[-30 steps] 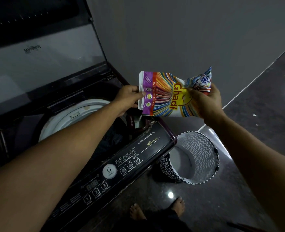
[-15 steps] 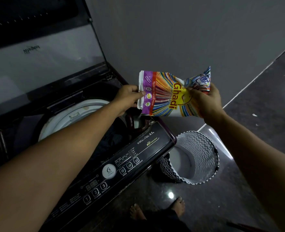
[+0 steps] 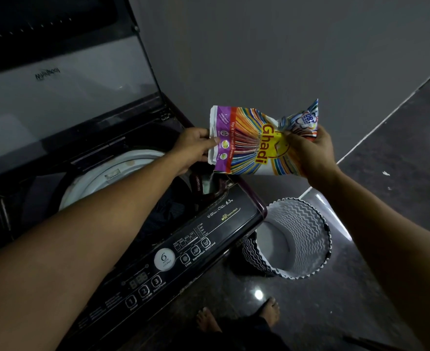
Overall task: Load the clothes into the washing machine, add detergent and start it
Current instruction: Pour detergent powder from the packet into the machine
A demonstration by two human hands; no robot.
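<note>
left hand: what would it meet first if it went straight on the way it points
The Ghadi detergent packet, whose end the left hand pinches; past that probably the grey wall, depth unclear.

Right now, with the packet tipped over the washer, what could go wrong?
The detergent packet, gripped by left hand and right hand, tilts its low corner over the small dispenser cup; powder could miss onto the control panel. In this dim light, overfilling may go unnoticed.
</note>
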